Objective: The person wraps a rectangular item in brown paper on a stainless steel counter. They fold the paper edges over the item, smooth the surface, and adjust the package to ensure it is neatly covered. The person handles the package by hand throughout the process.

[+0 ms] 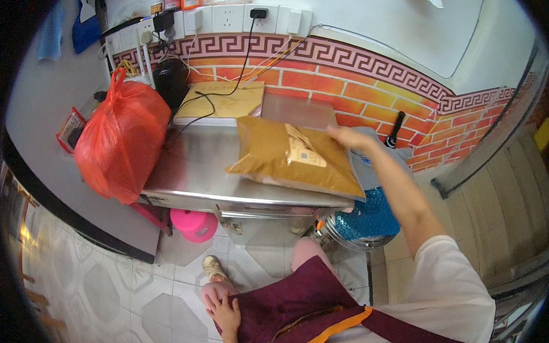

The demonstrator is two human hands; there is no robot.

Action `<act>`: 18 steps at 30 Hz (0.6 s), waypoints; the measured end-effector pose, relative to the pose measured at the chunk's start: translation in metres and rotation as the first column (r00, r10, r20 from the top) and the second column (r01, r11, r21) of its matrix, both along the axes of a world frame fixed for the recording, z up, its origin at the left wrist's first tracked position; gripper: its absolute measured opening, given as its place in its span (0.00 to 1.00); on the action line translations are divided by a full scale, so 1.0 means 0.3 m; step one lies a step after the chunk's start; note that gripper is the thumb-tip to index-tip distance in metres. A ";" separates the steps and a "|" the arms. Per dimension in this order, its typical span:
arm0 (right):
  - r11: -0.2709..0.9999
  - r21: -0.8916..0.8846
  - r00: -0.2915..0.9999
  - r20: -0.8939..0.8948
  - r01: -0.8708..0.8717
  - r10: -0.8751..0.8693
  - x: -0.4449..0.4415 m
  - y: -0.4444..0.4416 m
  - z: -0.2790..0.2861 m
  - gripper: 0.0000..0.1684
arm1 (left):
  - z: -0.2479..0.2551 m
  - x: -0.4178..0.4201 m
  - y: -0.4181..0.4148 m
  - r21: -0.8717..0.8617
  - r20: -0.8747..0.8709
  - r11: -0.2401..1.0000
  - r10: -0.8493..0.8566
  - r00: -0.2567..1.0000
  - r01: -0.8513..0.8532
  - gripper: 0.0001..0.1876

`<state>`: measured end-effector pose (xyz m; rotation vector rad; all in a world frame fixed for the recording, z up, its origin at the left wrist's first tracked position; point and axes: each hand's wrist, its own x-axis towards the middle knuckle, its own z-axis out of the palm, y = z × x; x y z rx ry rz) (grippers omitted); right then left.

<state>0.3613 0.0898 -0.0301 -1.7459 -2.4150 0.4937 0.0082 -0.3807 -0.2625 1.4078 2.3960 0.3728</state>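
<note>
A large clear plastic bag of brown powder lies on the stainless steel counter, its near edge along the counter's front. A pale label with a printed code is on its upper face. My right hand grips the bag's far right edge; the thumb shows there, and the other fingers are mostly hidden. Down at the lower middle, my left hand rests on my left knee with fingers spread, beside the maroon apron. It holds nothing.
A tied red plastic bag bulges at the counter's left. Behind lies a brown cardboard folder with a black cable across it. Blue bubble wrap sits below the right end. A pink stool stands underneath. Wall sockets line the back.
</note>
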 end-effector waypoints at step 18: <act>0.476 0.825 0.953 -0.274 0.303 -0.131 -0.180 -0.093 0.220 0.38 | -0.015 -0.018 -0.016 0.035 0.019 0.999 0.026 0.999 -0.026 0.23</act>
